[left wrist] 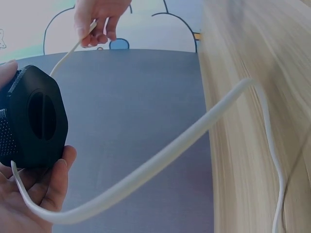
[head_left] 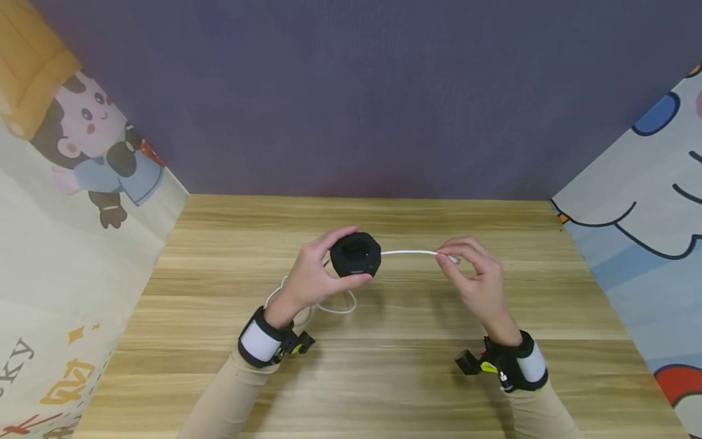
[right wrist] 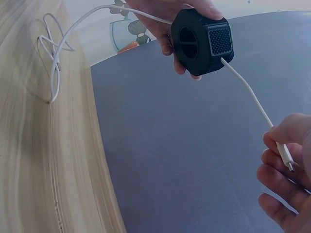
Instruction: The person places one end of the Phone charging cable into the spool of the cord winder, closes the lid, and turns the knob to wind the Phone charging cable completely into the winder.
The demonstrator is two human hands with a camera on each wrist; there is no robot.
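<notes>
Backdrop: plain dark blue-grey panel point(head_left: 373, 97) behind a wood-grain table point(head_left: 395, 384).
Left wall: pale, printed with a cartoon figure point(head_left: 104, 140) in a yellow hat.
Left wrist: black-and-white strap point(head_left: 260, 343) over a beige sleeve.
Left hand point(head_left: 307, 274): grips the rim of the black holder, thumb on the near side and fingers reaching round the far side.
Loose loops: white cable point(head_left: 337, 312) lies coiled on the table around and below the left wrist, then rises into the holder.
Black holder point(head_left: 355, 253): faceted, raised above the table in the left hand; a bar crosses its round opening in both wrist views, and one edge has a textured patch.
Taut run: cable leaves the holder's right side and spans the gap to the other hand, nearly level across the head view.
Right hand point(head_left: 482, 283): pinches the cable close to its end between thumb and forefinger; the remaining fingers curl loosely and grasp nothing.
Plug point(right wrist: 285, 154): just past the pinching fingertips, long axis following the cable, metal tip turned away from the holder and in toward the palm. Right hand is clearly nearer it; the holder sits leftward, well apart.
Right wrist: matching strap point(head_left: 530, 367).
Right wall: large cartoon outline on white and pale blue.
</notes>
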